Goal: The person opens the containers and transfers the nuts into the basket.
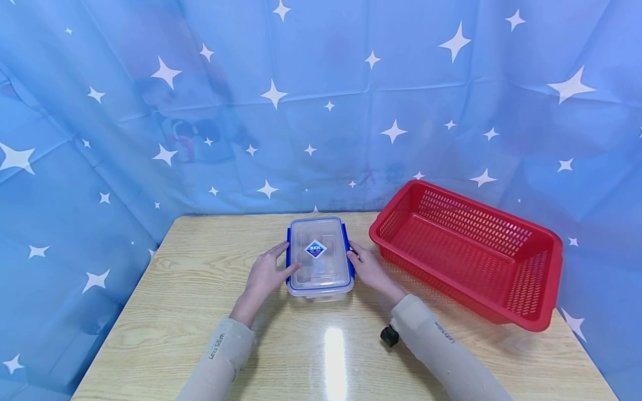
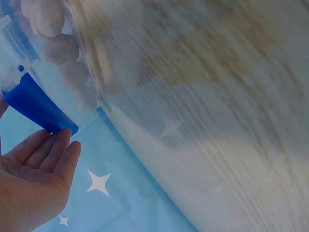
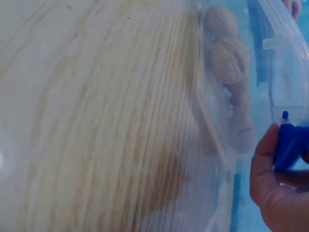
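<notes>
A clear plastic food container (image 1: 328,273) with a blue-edged lid and blue side clips sits on the table. Round, wrinkled, light-brown things like walnuts (image 3: 229,60) show through its wall. My left hand (image 1: 266,274) holds the container's left side, thumb over the lid and fingers at the side. In the left wrist view, its fingertips touch the lower edge of a blue clip (image 2: 41,106). At the opposite side, my right hand (image 1: 368,268) grips the container's edge. Its fingers are bent around a blue clip (image 3: 289,147) in the right wrist view, with part of that hand beyond the frame.
A red plastic basket (image 1: 451,289) with perforated walls stands at the right, close beyond my right hand. The wooden table (image 1: 200,250) ends at a blue curtain (image 1: 321,139) with white stars. A small black device (image 1: 389,336) sits by the right sleeve.
</notes>
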The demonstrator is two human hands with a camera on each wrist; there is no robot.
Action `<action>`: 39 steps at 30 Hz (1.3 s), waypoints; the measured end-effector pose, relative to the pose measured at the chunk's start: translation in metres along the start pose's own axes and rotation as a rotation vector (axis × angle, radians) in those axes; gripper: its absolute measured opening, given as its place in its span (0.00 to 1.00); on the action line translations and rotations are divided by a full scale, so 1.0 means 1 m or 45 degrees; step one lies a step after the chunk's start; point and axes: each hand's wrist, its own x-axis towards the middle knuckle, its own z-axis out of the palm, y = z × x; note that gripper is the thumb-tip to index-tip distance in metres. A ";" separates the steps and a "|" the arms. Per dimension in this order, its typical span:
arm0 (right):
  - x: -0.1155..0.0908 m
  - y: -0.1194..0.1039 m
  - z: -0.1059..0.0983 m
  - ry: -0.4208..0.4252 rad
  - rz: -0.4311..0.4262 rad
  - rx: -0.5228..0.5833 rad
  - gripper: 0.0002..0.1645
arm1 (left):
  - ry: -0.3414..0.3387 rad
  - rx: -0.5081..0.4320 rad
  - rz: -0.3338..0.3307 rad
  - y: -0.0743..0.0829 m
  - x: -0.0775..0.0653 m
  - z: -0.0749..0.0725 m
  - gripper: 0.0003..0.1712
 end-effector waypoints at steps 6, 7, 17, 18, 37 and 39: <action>0.002 0.000 0.007 0.025 -0.070 -0.036 0.30 | -0.005 -0.017 -0.007 0.000 -0.001 -0.001 0.42; 0.002 0.000 0.008 0.029 -0.078 -0.040 0.29 | -0.005 -0.020 -0.008 0.000 -0.001 -0.001 0.42; 0.002 -0.002 0.014 0.082 -0.135 -0.125 0.28 | -0.016 -0.036 -0.018 -0.003 -0.001 -0.001 0.43; 0.002 -0.002 0.014 0.085 -0.129 -0.142 0.28 | -0.019 -0.040 -0.021 -0.003 -0.001 -0.001 0.43; 0.000 0.016 0.007 0.155 0.013 -0.011 0.25 | -0.017 -0.023 -0.005 0.001 -0.003 -0.002 0.42; -0.002 0.015 0.005 0.179 0.003 -0.003 0.25 | -0.020 -0.014 0.002 0.000 -0.003 -0.002 0.42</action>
